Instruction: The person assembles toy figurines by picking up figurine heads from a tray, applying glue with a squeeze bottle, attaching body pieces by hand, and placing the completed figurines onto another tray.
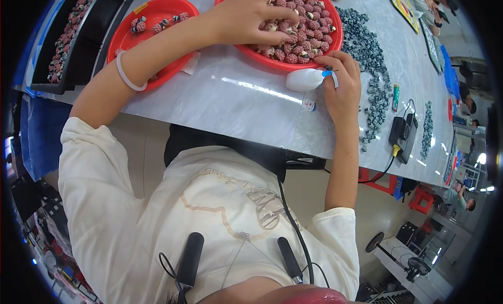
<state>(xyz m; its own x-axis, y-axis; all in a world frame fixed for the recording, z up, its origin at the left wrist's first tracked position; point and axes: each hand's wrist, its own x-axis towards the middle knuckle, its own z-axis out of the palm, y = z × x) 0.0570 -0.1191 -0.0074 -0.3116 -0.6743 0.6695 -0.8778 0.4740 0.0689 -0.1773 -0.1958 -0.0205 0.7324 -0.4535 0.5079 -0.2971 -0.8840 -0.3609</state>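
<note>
"Glossy grey desk (246,110), a red bowl (277,64) of pink knobbly pieces (312,29) back from its near edge: spill risk?"

"Perhaps: the left hand (249,15), fingers parted among them, could sweep some over the rim"

"And the white bottle (304,81)?"

"Right hand (343,84), apart from the left, grips its nozzle end beside the bowl; squeezing might dribble liquid"

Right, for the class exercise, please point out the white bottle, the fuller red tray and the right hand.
White bottle (303,80): head view, on its rounded body.
Fuller red tray (272,62): head view, on its near rim.
Right hand (343,84): head view, on its middle.
</note>
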